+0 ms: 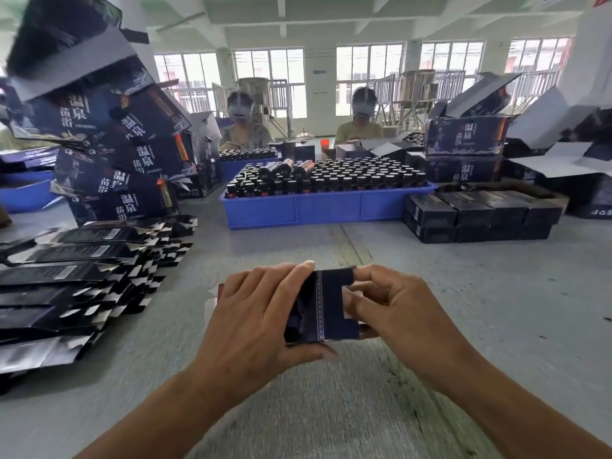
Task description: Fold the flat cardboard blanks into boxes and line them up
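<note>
Box (326, 306) held crosswise between both hands, open end toward right hand (394, 313). Left hand (261, 313) grips its body; right fingers pinch the end flap.

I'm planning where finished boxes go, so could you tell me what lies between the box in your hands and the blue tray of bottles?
In the head view, only bare grey tabletop lies between the box and the blue tray.

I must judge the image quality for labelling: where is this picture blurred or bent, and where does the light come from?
Head view: the grey table near the forearms is streaked with motion blur; the dark box gripped by the left hand and right hand is fairly sharp. Wide-angle bending tilts the stacked boxes at left. Daylight enters through the back windows, which are overexposed.
</note>
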